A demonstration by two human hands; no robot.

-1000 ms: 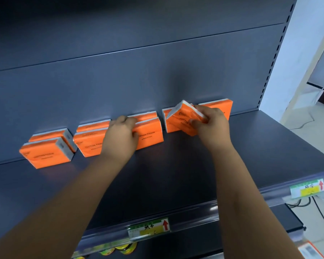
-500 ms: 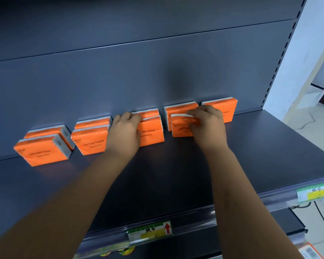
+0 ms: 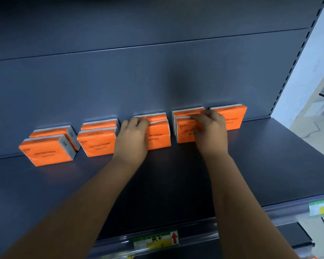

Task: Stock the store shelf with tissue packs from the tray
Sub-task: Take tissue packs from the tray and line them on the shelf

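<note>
My right grip (image 3: 210,131) was curled over the top edge of an upright orange tissue pack (image 3: 185,132), fingers closed on it, while my left grip (image 3: 133,136) lay bent over the top of another front pack (image 3: 158,136); whether it truly clasped that one I could not tell. Both stood on the dark grey shelf (image 3: 176,184), in a double row along the back panel (image 3: 138,81). A green-and-yellow price label (image 3: 155,240) sat on the front rail.

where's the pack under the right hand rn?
Head view, right of centre: the front pack stands on the shelf under the right hand, before a rear pack, left of the single end pack.
</note>
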